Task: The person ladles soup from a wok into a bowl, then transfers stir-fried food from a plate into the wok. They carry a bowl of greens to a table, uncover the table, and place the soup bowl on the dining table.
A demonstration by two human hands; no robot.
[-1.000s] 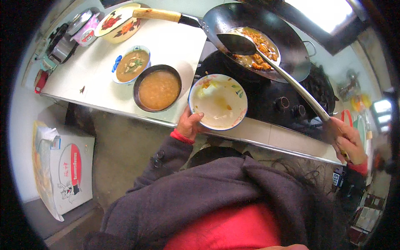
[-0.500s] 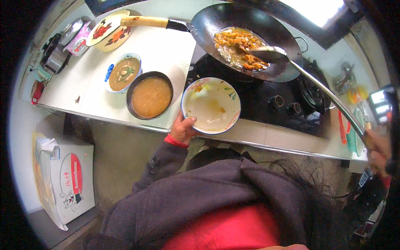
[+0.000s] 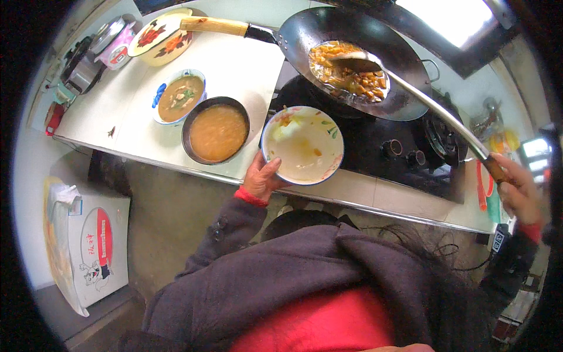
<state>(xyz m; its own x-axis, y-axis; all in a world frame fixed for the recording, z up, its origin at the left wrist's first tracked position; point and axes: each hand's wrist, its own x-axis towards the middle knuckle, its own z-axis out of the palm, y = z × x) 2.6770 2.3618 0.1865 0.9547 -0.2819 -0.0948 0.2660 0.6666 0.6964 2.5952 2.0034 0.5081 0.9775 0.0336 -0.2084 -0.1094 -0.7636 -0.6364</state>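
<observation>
My left hand point(image 3: 261, 177) grips the rim of a white flower-patterned bowl point(image 3: 305, 155), thumb over the edge. Its inside is smeared with food residue, and it hangs at the counter's front edge beside the stove. My right hand point(image 3: 516, 190), at the far right, is closed round the wooden end of a long metal ladle point(image 3: 434, 105). The ladle's head dips among diced orange-brown pieces in liquid point(image 3: 372, 85) inside a large black wok point(image 3: 404, 76). The wok sits tilted over the black stove, its wooden handle pointing left.
On the counter point(image 3: 117, 132) stand a dark bowl of brown soup point(image 3: 216, 134) and a blue-patterned bowl of soup with greens point(image 3: 182, 97). A flowered enamel basin point(image 3: 170, 47) and a pink-sided cooker point(image 3: 115, 54) are behind. Stove knobs point(image 3: 392, 148) face me. A white box point(image 3: 102, 246) is lower left.
My right hand has moved left and slightly up, pushing the ladle's head leftward and farther through the diced food. My left hand still holds the bowl; the view has shifted slightly.
</observation>
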